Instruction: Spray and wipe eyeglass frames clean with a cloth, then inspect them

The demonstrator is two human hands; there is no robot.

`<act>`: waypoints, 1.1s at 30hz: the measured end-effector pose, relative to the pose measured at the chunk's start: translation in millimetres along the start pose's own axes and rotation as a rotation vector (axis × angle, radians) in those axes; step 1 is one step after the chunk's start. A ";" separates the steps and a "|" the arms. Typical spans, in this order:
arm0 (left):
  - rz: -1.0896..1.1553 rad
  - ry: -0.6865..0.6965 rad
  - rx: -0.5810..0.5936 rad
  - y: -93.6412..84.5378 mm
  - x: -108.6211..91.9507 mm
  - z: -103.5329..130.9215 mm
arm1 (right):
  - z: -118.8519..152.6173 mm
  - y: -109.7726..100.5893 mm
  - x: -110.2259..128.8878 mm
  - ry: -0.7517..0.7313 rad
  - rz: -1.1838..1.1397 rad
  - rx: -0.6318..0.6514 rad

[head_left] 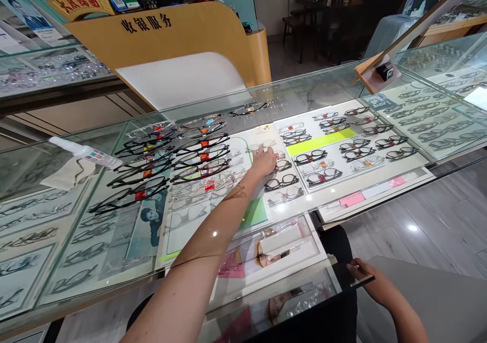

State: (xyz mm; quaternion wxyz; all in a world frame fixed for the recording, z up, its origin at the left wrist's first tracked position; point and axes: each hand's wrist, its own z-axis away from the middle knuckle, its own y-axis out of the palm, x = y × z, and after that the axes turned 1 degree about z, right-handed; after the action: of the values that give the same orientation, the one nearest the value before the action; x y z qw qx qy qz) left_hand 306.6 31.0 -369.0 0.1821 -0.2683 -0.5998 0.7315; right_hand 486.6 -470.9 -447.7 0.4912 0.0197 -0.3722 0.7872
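My left hand (263, 161) reaches over the white display board in the glass counter. Its fingers are curled at a pair of eyeglasses (282, 166) with a red tag, partly hidden by the hand. Just below lie black-framed eyeglasses (281, 182) and a clear-framed pair (286, 196). At the lower right, my right hand (367, 278) has its fingers closed on the dark edge of a pulled-out drawer (333, 277). Rows of tagged eyeglasses (201, 158) rest on the glass top left of my left arm.
A white bottle (85, 152) lies on a cloth (72, 174) at the left. A wood-framed stand (376, 74) leans over the counter at the right. Behind the counter stands a yellow cashier desk (182, 28). More eyeglasses (357, 150) fill the right-hand board.
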 end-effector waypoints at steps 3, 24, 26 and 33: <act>-0.022 -0.020 -0.016 -0.1 1.6 -3.3 | -0.9 -0.2 -0.4 0.017 -0.009 0.000; 0.024 -0.093 -0.201 -22.7 -36.6 33.7 | 8.3 -5.2 27.6 -0.007 0.094 0.004; 0.066 -0.021 -0.201 -24.6 -49.1 65.4 | 7.5 -4.8 25.6 -0.020 0.089 -0.004; 0.356 0.374 0.090 -20.6 -63.3 224.1 | 2.7 -3.4 15.2 -0.068 0.056 0.012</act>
State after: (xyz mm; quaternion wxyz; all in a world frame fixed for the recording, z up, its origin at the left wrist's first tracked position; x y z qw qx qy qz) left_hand 218.5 -176.6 -307.3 0.1701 -0.4918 -0.4659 0.7157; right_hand 480.5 -460.2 -437.8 0.4559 0.0390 -0.3845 0.8017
